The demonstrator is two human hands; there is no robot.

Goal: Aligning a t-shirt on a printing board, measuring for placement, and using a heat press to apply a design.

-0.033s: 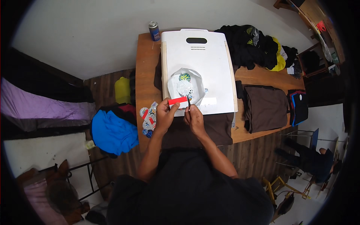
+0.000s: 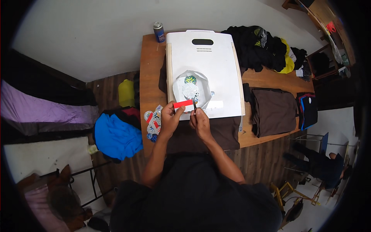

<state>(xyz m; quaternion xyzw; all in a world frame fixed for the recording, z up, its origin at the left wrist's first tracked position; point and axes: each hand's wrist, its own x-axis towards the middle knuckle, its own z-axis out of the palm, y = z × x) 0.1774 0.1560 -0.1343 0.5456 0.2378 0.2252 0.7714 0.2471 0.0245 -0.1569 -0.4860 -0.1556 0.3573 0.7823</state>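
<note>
My left hand (image 2: 171, 118) is closed on a flat red and white piece (image 2: 183, 104), pinched at its left end. Slim dark scissors (image 2: 194, 104) are in my right hand (image 2: 200, 121), with their blades upright against the piece's right end. Just beyond the hands sits an open white plastic bag (image 2: 211, 87), holding several round printed stickers (image 2: 190, 89). It rests on a large white board (image 2: 224, 73) with a slot near its far edge. Beside my left wrist lies a pile of round printed stickers (image 2: 153, 123) with red bits among them.
A wooden table (image 2: 151, 65) carries the board. A blue can (image 2: 159, 32) stands at its far left corner. Black clothes (image 2: 251, 46) are heaped far right, with folded brown cloth (image 2: 274, 112) nearer. Blue cloth (image 2: 118, 135) hangs left. Another person (image 2: 328, 168) is at far right.
</note>
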